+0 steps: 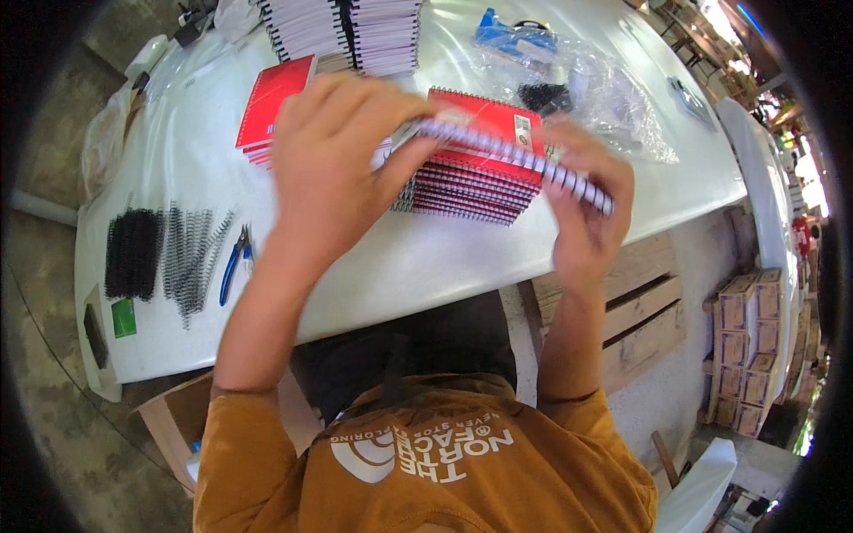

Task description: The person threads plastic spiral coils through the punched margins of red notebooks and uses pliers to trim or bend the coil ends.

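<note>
Between my hands is a spiral notebook, its black coil and white page edge turned toward me. My left hand grips one end, thumb below and fingers over the top. At the other end my right hand is closed round it; both hands are slightly blurred. Just behind and below stands a stack of red spiral notebooks, coils facing me. Partly hidden by my left hand, more red notebooks lie to the left.
Loose black coils and thinner coils lie at left beside blue-handled pliers. Tall stacks of bound pages stand at the back. Clear plastic wrap and a blue tape dispenser are at back right.
</note>
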Motion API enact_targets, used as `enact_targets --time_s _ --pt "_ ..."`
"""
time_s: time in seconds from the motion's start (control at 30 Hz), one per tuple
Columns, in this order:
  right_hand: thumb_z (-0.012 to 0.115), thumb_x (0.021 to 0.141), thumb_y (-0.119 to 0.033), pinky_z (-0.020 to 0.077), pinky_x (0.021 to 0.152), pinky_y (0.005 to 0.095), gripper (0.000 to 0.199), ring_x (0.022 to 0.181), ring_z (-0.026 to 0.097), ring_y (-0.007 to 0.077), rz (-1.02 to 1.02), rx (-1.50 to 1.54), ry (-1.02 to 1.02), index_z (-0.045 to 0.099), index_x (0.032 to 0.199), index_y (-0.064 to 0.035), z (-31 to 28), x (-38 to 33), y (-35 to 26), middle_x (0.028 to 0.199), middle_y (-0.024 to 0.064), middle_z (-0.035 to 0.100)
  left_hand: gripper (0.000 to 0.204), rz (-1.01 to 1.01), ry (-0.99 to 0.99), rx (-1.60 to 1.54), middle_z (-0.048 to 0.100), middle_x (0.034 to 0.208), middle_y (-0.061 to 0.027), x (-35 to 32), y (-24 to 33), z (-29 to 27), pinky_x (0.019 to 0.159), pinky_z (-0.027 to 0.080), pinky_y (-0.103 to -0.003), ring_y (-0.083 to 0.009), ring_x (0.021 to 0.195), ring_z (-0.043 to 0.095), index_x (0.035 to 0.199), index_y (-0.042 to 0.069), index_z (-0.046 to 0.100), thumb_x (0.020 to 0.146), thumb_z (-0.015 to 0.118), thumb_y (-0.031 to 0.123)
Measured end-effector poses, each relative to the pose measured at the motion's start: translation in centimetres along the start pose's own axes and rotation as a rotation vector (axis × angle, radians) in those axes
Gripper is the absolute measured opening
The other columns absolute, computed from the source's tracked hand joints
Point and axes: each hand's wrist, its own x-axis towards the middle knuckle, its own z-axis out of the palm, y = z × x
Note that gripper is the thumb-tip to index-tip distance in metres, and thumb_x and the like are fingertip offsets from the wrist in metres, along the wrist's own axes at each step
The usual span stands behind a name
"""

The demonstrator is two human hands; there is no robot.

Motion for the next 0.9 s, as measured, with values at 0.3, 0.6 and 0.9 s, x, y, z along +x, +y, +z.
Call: enact_targets --time_s 0.3,0.6,0.9 --pt "0.045 0.089 -0.017 0.0312 0.101 0.0347 0.042 0.121 0.042 0.0274 0.356 0.072 0.378 0.043 0.124 0.0052 2.2 -2.9 5.5 0.127 0.0211 0.046 0.024 -0.461 0.384 -0.494 0.059 0.098 -0.0137 -4.1 -0.4 11.3 0.087 0.041 -0.032 -0.0226 0.097 0.055 0.100 0.000 0.059 0.083 0.063 0.017" --pt "0.058 0.086 -0.017 0.0377 0.087 0.0320 0.043 0.096 0.047 0.0176 0.239 -0.443 0.573 0.044 0.122 0.0011 5.0 -4.2 6.2 0.103 0.0099 0.049 0.017 -0.730 0.517 -0.672 0.060 0.075 -0.0051 -4.1 -0.4 12.9 0.065 0.044 -0.026 -0.0116 0.067 0.051 0.082 -0.001 0.057 0.087 0.060 0.016" --pt "0.059 0.081 -0.026 0.0362 0.086 0.0353 0.051 0.093 0.046 0.0221 -0.098 -0.301 0.657 0.038 0.118 0.0024 4.2 -7.0 3.4 0.103 0.0128 0.047 0.047 -0.361 0.080 0.372 0.052 0.122 -0.0097 -3.8 -6.2 2.4 0.099 0.025 -0.045 -0.0272 0.114 0.045 0.120 0.006 0.050 0.079 0.064 0.025"
